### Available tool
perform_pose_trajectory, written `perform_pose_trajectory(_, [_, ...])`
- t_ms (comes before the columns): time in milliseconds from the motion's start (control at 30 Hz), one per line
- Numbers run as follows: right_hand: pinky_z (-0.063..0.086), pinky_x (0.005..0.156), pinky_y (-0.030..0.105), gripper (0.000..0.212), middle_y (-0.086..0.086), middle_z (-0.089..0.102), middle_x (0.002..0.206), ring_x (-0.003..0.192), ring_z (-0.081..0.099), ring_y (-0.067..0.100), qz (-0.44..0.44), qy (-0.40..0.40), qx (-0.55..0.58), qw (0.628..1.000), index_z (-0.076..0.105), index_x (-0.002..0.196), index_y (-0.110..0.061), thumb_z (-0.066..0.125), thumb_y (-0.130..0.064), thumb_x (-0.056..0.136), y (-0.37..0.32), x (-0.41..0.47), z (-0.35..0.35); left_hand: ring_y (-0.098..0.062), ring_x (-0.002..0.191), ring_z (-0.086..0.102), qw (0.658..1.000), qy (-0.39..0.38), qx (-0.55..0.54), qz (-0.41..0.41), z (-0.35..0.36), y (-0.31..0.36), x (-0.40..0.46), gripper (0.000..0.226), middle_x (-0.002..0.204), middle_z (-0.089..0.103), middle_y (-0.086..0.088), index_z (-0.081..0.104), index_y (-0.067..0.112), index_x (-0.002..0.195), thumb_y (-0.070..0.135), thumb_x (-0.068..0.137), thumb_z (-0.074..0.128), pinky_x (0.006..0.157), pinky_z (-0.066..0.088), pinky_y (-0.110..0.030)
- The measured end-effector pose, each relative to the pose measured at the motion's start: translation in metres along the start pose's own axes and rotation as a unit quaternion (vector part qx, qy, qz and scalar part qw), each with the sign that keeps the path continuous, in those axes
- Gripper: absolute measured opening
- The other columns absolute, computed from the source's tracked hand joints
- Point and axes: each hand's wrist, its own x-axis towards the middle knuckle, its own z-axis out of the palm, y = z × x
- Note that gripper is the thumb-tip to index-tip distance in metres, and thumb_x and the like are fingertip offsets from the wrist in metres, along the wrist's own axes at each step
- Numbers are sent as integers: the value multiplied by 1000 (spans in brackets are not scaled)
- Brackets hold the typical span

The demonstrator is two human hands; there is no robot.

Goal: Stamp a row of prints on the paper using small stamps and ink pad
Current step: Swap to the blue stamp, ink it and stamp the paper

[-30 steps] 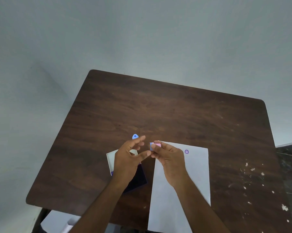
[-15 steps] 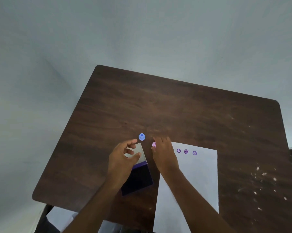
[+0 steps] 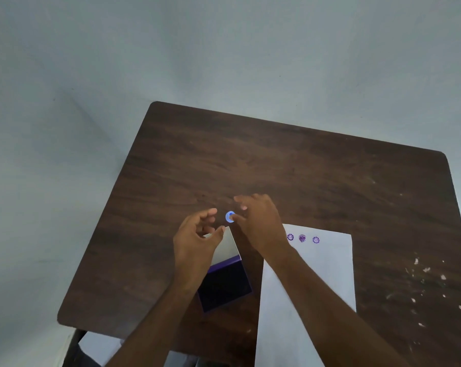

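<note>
left hand [image 3: 194,241] loosely curled, right hand [image 3: 261,221] fingers spread

dark brown wood-grain tabletop [image 3: 303,168] with white flecks; white paper [image 3: 316,274] bearing three purple prints [image 3: 302,238]; blue stamp [image 3: 229,217]; deep purple ink pad [image 3: 225,286].

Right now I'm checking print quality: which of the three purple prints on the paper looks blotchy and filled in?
The middle print of the row on the paper. It is a dark, filled blob, while the left print and right print show clear ring outlines.
</note>
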Motion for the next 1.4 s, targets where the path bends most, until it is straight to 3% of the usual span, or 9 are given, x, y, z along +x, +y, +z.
perform_pose_trajectory(200, [43, 82, 38, 28, 9, 66, 107, 100, 56, 25, -62, -59, -90, 992, 65, 109, -17, 65, -32, 86, -11, 6, 15, 3, 89, 60, 998, -37, 31, -51, 3, -13, -4, 48, 105, 62, 20, 55, 36, 125, 22, 82, 73, 57, 45, -8])
perform_pose_trajectory(333, [45, 68, 28, 16, 6, 73, 86, 76, 64, 18, 69, -73, 75, 992, 75, 90, -13, 66, -25, 84, -10, 9, 1, 6, 92, 60, 999, -36, 10, -24, -1, -16, -8, 33, 104, 66, 18, 63, 37, 113, 18, 87, 67, 71, 49, -12])
perform_pose_trajectory(400, [46, 51, 23, 6, -5, 73, 66, 55, 58, 11, 146, 10, 288, 946, 78, 72, -25, 75, -30, 76, -4, -3, -14, 6, 93, 61, 999, -42, 8, -23, -4, -12, -4, 24, 104, 67, 21, 65, 38, 109, 25, 89, 65, 69, 47, -7])
perform_pose_trajectory(500, [43, 51, 27, 6, 5, 74, 72, 52, 49, 15, 200, -52, 519, 829, 79, 79, -18, 76, -23, 78, 1, -19, -33, 8, 96, 62, 998, -56, -19, -25, -6, 3, 2, 32, 107, 65, 26, 62, 35, 119, 43, 88, 62, 71, 47, -5])
perform_pose_trajectory(600, [40, 54, 27, 24, 12, 66, 73, 57, 46, 12, 199, -121, 640, 732, 74, 94, 2, 71, -19, 81, 0, -30, -38, 19, 96, 58, 997, -70, -28, 32, -4, 22, 1, 39, 102, 61, 33, 60, 36, 121, 47, 84, 64, 69, 45, 1])
perform_pose_trajectory(700, [41, 55, 26, 33, 10, 56, 74, 63, 45, 14, 190, -142, 705, 668, 68, 103, 6, 68, -19, 81, -1, -38, -37, 12, 94, 61, 991, -76, 2, 112, -2, 32, -5, 38, 104, 64, 26, 62, 36, 117, 45, 81, 68, 72, 45, 0])
perform_pose_trajectory(933, [50, 57, 28, 32, 14, 57, 80, 64, 49, 16, 203, -135, 767, 593, 64, 105, 4, 69, -18, 82, -3, -44, -31, 3, 91, 63, 978, -33, 40, 203, 3, 38, -7, 38, 99, 64, 18, 69, 23, 110, 29, 74, 79, 75, 49, -5])
perform_pose_trajectory(1100, [51, 74, 32, 31, 16, 69, 91, 71, 60, 16, 186, -153, 801, 548, 69, 104, 0, 70, -24, 84, -5, -46, -29, 5, 91, 62, 972, -36, 71, 220, 2, 42, -4, 40, 103, 66, 10, 71, 20, 109, 31, 72, 79, 77, 46, -2])
perform_pose_trajectory(1400, [56, 68, 28, 32, 19, 72, 99, 80, 69, 19, 173, -133, 826, 520, 68, 110, 2, 68, -21, 88, -4, -51, -30, 4, 88, 60, 968, -27, 77, 236, 4, 49, -10, 42, 104, 67, 7, 71, 13, 107, 33, 71, 79, 82, 43, 1])
